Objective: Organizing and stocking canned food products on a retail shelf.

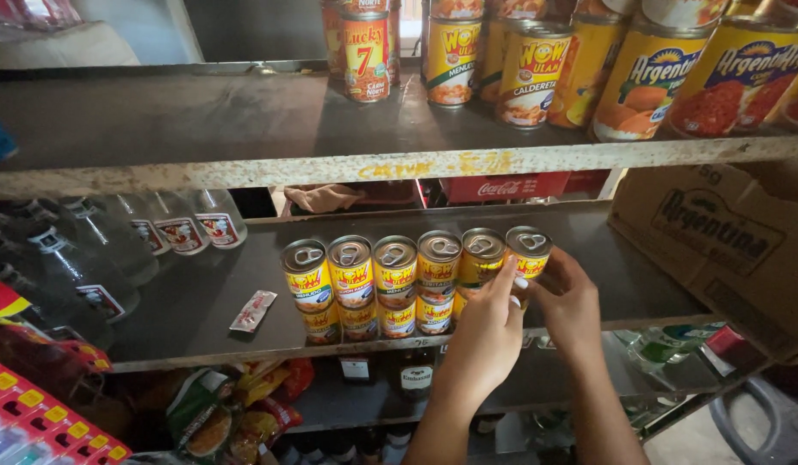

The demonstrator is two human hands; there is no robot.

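Several small yellow cans with pull-tab lids stand in a two-high row (397,274) on the middle shelf (201,297). My left hand (483,337) reaches up from below, its fingers on the side of the rightmost top can (529,250), next to the can beside it (482,254). My right hand (569,303) grips the same rightmost can from the right. Both hands hide the cans beneath it.
Large yellow cans (648,77) and a small red can (365,58) stand on the top shelf. Clear glass bottles (97,250) lie at the left. A brown cardboard box (726,241) fills the right. A small sachet (253,311) lies on the shelf. Snack packets (235,413) sit below.
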